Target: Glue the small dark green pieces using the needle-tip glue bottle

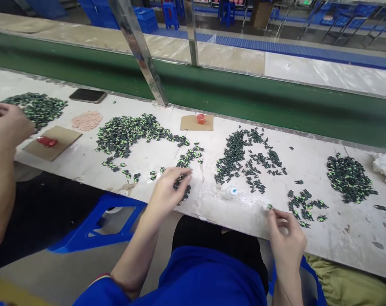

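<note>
Above the near table edge, my right hand (288, 236) pinches a small dark-green piece (270, 207) between thumb and fingertips. My left hand (169, 189) curves over a trail of small black-and-green pieces (189, 156), thumb and fingers apart with pieces showing in the gap. A larger heap of black-and-green pieces (125, 132) spreads to its left. Between my hands lie a heap of plain dark-green pieces (232, 157) and a small white bottle (231, 192) with a blue mark. A loose cluster of black-and-green pieces (305, 206) is beside my right hand.
A red cup (201, 118) stands on cardboard at the back. Another person's hand (9, 127) is at left, by a phone (88, 95) and pink pieces (87, 120). Farther right are another heap (348, 178) and white tissue (384, 167). A metal post (145, 63) rises behind.
</note>
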